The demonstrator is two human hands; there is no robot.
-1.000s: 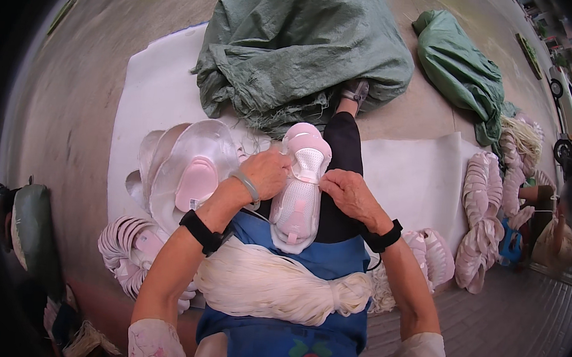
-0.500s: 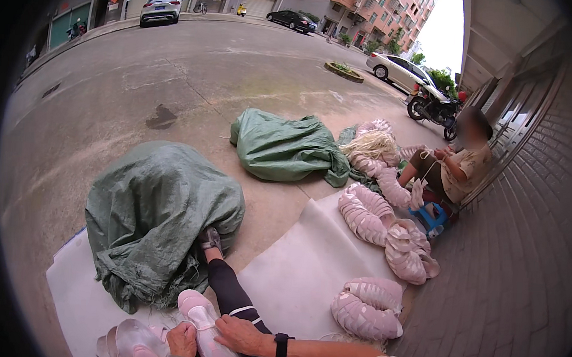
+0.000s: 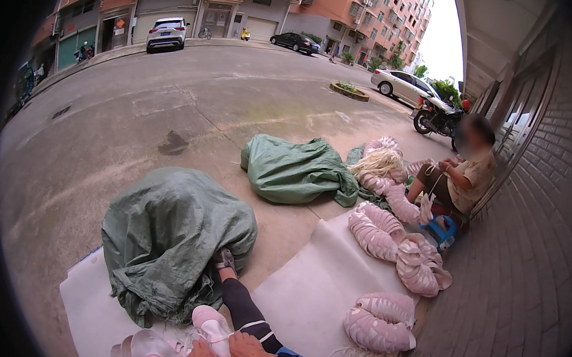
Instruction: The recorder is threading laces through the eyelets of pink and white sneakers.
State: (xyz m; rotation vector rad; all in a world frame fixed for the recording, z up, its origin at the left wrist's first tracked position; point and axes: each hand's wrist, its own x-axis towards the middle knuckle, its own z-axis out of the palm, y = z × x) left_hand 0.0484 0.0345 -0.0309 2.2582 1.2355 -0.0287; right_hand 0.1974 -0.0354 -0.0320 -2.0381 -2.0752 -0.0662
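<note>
A pink shoe (image 3: 208,318) with a white lace lies at the lower edge, its toe pointing away from me. My right hand (image 3: 249,350) is closed at the shoe's right side, fingertips pinching the white shoelace. Against its left side rests my left hand (image 3: 203,356), fingers curled; what they grip is hidden, and the picture's edge cuts the hand off. Left of it are more pink shoes (image 3: 155,347), loosely grouped, with pale lace strands near them. My leg in black leggings (image 3: 241,301) stretches forward beside the shoe, a white band around it.
A large green sack (image 3: 176,230) stands by my foot, another green sack (image 3: 300,169) beyond it. White sheeting (image 3: 318,280) covers the ground. Bundled pink shoes (image 3: 382,321) line the right, near a brick wall (image 3: 511,280). A seated person (image 3: 468,175) handles laces beside a blue stool (image 3: 443,230).
The whole view has tilted up, so everything sits lower and further right. My hands have come slightly closer together at the shoe. The seated person's hands have shifted a little.
</note>
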